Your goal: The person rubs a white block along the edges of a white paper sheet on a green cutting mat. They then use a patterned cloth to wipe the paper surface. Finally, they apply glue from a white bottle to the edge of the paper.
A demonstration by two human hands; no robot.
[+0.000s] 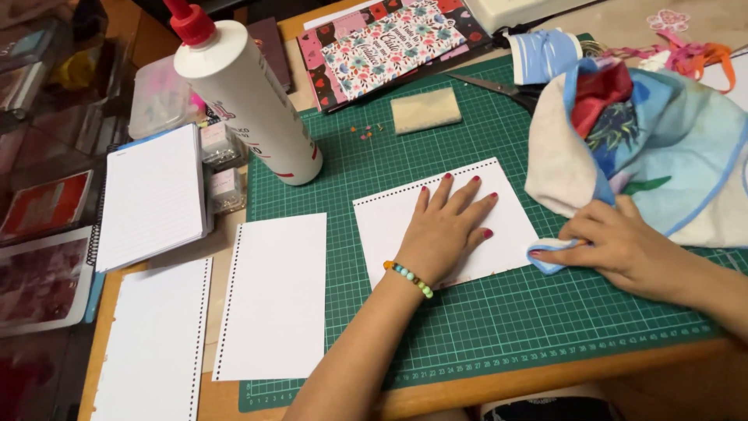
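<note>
pressure is being applied by the left hand point(446, 230), spread flat on the white punched paper sheet point(445, 221) centred on the green gridded cutting mat point(499, 312). right hand point(615, 245) is pinching the blue-edged multicoloured cloth point(647, 148) at that sheet's right edge; advisable: keep the sheet pinned, wipe outward lightly.

Green gridded cutting mat point(499, 312), white punched sheet point(389, 226), blue-and-cream cloth point(678, 156), white red-capped glue bottle point(249, 101), floral notebook point(389, 43).

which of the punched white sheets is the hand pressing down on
The white sheet farthest right on the green cutting mat, holes along its top edge. The left hand lies flat on it; the other two sheets lie untouched further left.
</note>
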